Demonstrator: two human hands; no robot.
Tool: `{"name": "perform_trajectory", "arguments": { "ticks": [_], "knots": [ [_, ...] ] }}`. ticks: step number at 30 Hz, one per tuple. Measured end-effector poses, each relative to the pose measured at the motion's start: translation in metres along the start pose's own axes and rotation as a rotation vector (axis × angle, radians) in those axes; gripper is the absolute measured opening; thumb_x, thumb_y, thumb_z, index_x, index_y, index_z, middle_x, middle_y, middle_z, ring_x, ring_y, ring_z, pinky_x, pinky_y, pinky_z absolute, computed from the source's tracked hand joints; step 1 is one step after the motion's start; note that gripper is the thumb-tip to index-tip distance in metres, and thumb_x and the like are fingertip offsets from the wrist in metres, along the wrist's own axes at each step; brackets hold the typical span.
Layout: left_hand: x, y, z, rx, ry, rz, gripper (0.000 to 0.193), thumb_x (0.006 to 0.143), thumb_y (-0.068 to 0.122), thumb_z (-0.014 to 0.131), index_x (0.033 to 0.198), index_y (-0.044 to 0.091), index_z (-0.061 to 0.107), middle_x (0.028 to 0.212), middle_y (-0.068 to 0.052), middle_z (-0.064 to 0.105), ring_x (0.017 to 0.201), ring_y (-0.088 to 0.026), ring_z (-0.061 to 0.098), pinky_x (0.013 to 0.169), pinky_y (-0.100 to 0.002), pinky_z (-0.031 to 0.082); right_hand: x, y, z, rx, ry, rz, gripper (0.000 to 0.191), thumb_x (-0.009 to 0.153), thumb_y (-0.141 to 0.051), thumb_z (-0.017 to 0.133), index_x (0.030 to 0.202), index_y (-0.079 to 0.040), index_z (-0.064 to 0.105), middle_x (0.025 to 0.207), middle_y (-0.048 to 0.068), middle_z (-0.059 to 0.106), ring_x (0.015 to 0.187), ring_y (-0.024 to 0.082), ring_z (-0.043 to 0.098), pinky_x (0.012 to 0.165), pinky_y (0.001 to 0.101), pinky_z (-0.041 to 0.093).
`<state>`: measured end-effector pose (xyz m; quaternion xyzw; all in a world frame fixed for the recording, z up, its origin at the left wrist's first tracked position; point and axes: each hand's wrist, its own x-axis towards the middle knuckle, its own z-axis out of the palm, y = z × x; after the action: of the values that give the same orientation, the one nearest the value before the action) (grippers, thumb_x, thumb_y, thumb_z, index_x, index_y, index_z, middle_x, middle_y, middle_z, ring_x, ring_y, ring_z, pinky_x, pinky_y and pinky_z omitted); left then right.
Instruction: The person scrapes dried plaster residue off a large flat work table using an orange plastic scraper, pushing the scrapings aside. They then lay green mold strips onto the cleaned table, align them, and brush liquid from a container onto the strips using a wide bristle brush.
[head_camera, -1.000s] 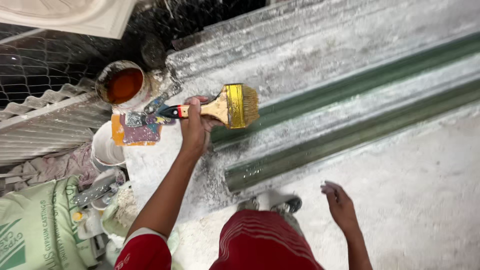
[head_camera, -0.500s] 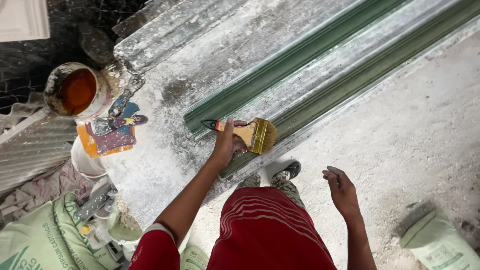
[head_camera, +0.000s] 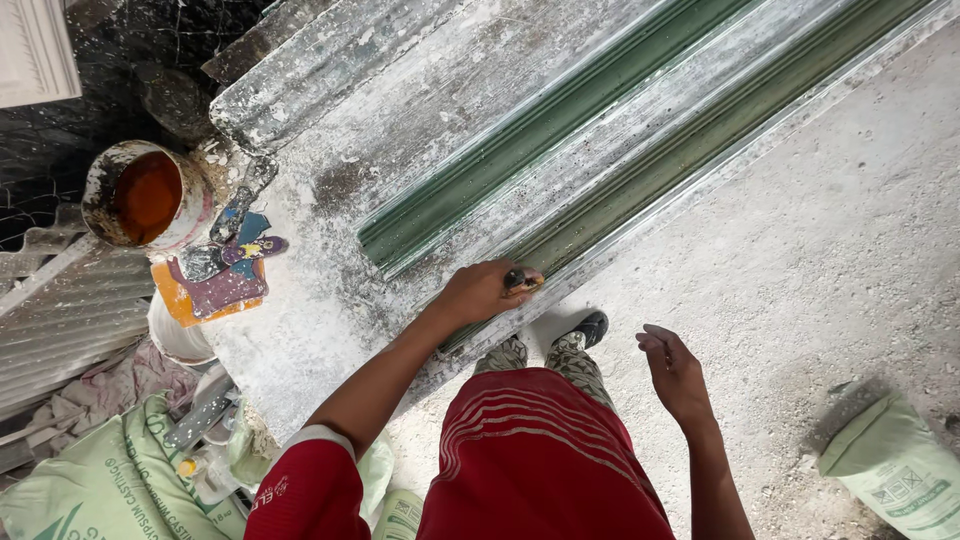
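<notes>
Dusty bench (head_camera: 300, 340) edge, left hand (head_camera: 482, 292) grip around brush handle (head_camera: 522, 281), right hand (head_camera: 676, 372) loose, empty.

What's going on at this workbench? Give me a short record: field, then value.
Left hand: grips a paintbrush, only its handle end showing, at the near green mould channel
Right hand: empty, fingers loosely curled, held over the floor
Bench: crusted with white plaster
Bucket: orange-brown liquid, at the bench's left end
Floor: green sack on the right, more sacks at lower left
</notes>
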<state>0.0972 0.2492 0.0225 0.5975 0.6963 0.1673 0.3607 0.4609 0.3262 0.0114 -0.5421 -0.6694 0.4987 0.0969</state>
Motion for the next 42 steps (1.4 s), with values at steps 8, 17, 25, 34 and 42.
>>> {"name": "perform_trajectory", "arguments": {
  "ticks": [8,17,25,34,42],
  "knots": [
    [0.029,0.0,0.013,0.129,-0.129,0.068,0.039,0.094,0.038,0.072,0.131,0.027,0.069,0.09,-0.007,0.073,0.075,-0.021,0.07,0.063,-0.038,0.056,0.004,0.004,-0.001,-0.023,-0.011,-0.028,0.039,0.106,-0.026,0.052,0.136,-0.002,0.059,0.122,0.013,0.074,0.114,0.022,0.071,0.095,0.0352,0.055],
    [-0.042,-0.031,0.015,0.085,-0.116,0.161,0.037,0.092,0.038,0.073,0.128,0.036,0.069,0.121,-0.001,0.075,0.082,-0.02,0.074,0.067,-0.035,0.06,0.01,-0.003,0.005,-0.054,-0.046,-0.01,0.039,0.106,-0.026,0.05,0.137,-0.003,0.059,0.124,0.013,0.073,0.116,0.023,0.069,0.095,0.0368,0.054],
    [-0.152,-0.069,-0.017,0.202,-0.273,0.04,0.044,0.089,0.029,0.071,0.132,0.038,0.066,0.125,0.002,0.073,0.092,-0.025,0.076,0.082,-0.041,0.062,0.024,-0.021,0.023,-0.051,-0.127,-0.066,0.037,0.105,-0.022,0.051,0.136,-0.003,0.059,0.123,0.013,0.074,0.115,0.022,0.07,0.098,0.036,0.054],
    [-0.056,-0.059,0.003,0.155,-0.245,0.161,0.043,0.096,0.028,0.063,0.138,0.023,0.063,0.088,-0.009,0.073,0.076,-0.022,0.069,0.067,-0.04,0.059,0.044,-0.04,0.027,-0.045,-0.184,-0.132,0.037,0.103,-0.016,0.052,0.136,-0.001,0.057,0.124,0.014,0.073,0.117,0.024,0.071,0.096,0.0357,0.056],
    [0.1,0.007,0.018,0.153,-0.28,0.13,0.055,0.088,0.023,0.067,0.143,0.025,0.062,0.068,-0.012,0.066,0.056,-0.023,0.06,0.054,-0.041,0.05,0.054,-0.03,0.001,-0.069,-0.139,-0.093,0.037,0.103,-0.013,0.05,0.138,-0.002,0.056,0.126,0.016,0.072,0.12,0.026,0.069,0.098,0.0379,0.056]
  ]
}}
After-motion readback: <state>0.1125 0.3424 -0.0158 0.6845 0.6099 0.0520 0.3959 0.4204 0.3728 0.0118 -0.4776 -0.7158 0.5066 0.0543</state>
